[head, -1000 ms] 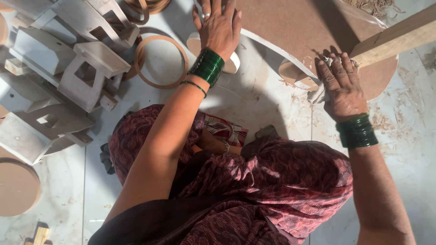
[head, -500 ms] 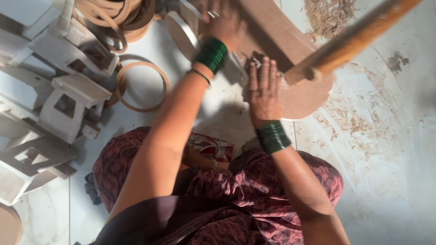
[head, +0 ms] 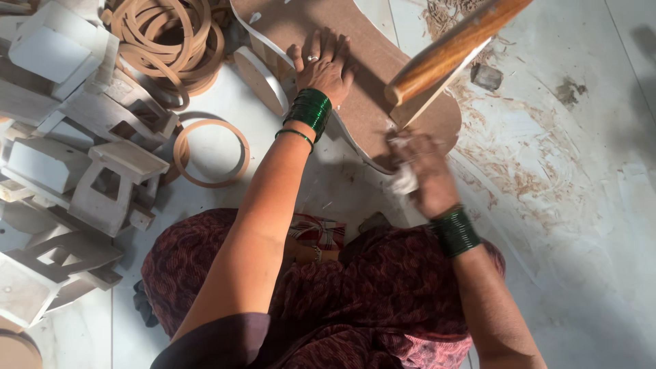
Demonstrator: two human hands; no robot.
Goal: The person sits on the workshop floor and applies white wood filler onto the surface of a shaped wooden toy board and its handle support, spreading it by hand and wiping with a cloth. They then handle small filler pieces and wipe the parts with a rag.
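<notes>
Left hand [head: 322,65] lies flat, fingers spread wide, palm pressing down on a brown board [head: 355,82] w/ rounded end; it grips nothing, just pins the piece to the floor. Right hand [head: 422,174] is curled shut around a small pale wad [head: 403,183], prob. cloth or sandpaper, can't tell which, held against the board's near edge; the hand is blurred. Green bangles on both wrists.

Step in hand, as it looks from here: rubbing down or wiping the board's white-trimmed rim while the other hand steadies it. The next move would call for firm downward pressure from the left so the board doesn't skid, and the right following the curve round the end w/o slipping off.

A wooden stick [head: 454,48] slants across the board's far side, just above the right hand. Beside the left hand an oval offcut [head: 260,82] stands on edge. Further left: a loose wooden ring [head: 210,154], a pile of rings [head: 167,37], stacked small white stools [head: 113,181]. Shavings [head: 519,171] litter the pale floor [head: 588,225] to the right.
</notes>
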